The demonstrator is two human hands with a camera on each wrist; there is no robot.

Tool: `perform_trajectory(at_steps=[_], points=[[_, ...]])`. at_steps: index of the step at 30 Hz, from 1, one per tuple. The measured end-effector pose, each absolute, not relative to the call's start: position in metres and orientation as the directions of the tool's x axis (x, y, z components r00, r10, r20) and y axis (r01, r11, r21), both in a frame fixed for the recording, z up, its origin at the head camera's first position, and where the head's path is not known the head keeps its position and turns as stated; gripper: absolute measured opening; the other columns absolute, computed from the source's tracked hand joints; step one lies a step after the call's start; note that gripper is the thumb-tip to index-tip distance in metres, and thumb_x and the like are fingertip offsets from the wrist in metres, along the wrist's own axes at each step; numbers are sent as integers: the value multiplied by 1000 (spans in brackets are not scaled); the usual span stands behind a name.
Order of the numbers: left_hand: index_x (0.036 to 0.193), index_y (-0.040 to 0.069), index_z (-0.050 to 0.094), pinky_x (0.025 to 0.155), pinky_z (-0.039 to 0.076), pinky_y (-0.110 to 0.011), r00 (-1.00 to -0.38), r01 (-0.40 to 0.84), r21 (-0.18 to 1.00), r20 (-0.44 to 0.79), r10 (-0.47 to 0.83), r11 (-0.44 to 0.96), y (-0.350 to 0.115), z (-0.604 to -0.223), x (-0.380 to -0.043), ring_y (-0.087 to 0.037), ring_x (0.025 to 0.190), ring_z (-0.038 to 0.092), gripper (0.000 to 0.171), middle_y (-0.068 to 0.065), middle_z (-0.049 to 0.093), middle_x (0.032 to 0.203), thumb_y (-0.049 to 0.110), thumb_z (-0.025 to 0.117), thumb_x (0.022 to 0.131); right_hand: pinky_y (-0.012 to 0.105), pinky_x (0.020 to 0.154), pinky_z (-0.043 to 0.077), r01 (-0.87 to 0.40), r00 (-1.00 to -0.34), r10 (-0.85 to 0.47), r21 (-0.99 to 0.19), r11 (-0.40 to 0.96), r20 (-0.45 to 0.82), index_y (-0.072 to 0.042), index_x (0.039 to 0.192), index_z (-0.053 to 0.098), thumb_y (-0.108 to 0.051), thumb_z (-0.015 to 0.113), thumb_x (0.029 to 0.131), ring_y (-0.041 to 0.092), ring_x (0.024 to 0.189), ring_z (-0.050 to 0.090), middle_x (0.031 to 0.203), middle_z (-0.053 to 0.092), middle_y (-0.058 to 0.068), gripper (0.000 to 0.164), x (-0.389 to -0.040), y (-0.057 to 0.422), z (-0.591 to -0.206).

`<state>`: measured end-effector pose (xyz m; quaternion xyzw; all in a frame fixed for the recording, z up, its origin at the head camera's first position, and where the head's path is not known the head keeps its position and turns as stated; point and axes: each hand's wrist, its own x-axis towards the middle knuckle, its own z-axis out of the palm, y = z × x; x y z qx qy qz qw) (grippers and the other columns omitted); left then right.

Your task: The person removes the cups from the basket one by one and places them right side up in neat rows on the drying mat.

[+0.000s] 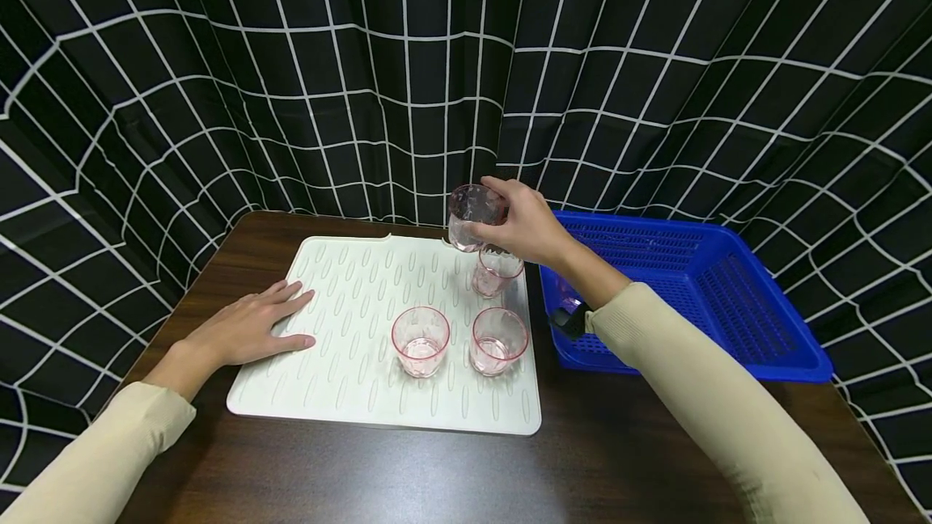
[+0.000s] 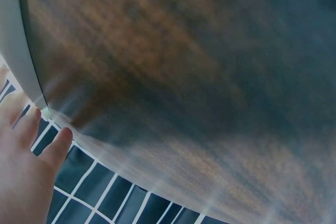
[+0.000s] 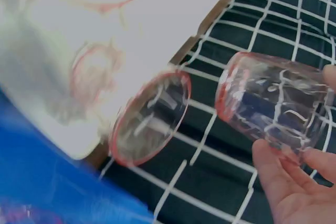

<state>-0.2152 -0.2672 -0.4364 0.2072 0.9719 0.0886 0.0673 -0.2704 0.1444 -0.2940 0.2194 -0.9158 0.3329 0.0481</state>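
Observation:
My right hand (image 1: pixel 526 225) grips a clear, pink-tinted glass (image 1: pixel 466 225) above the back right of a white ribbed tray (image 1: pixel 331 330). In the right wrist view, that glass (image 3: pixel 273 103) is between the thumb and fingers of the right hand (image 3: pixel 299 192), apart from the glass (image 3: pixel 152 121) standing nearby. Three glasses with pink rims stand on the tray: a back one (image 1: pixel 489 281) just below the held glass, a front right one (image 1: pixel 495 350) and a front left one (image 1: pixel 420 346). My left hand (image 1: pixel 243 326) rests with spread fingers on the tray's left edge.
Right of the tray sits a blue plastic basket (image 1: pixel 757 322), with a pinkish item (image 1: pixel 568 297) partly hidden by the right wrist. Both stand on a dark wooden table (image 1: pixel 349 467). A black curtain with a white grid (image 1: pixel 408 103) hangs close behind and around the sides.

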Motion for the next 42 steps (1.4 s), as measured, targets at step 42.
perform_trajectory(at_steps=[42], points=[[152, 10, 41, 108, 29, -68, -899, 413, 203, -64, 433, 888, -270, -437, -215, -45, 145, 26, 90, -22, 34, 157, 73, 53, 88, 40, 109, 41, -280, -922, -375, -500, 820, -99, 7, 147, 41, -31, 82, 84, 31, 137, 45, 146, 50, 20, 83, -281, 79, -349]])
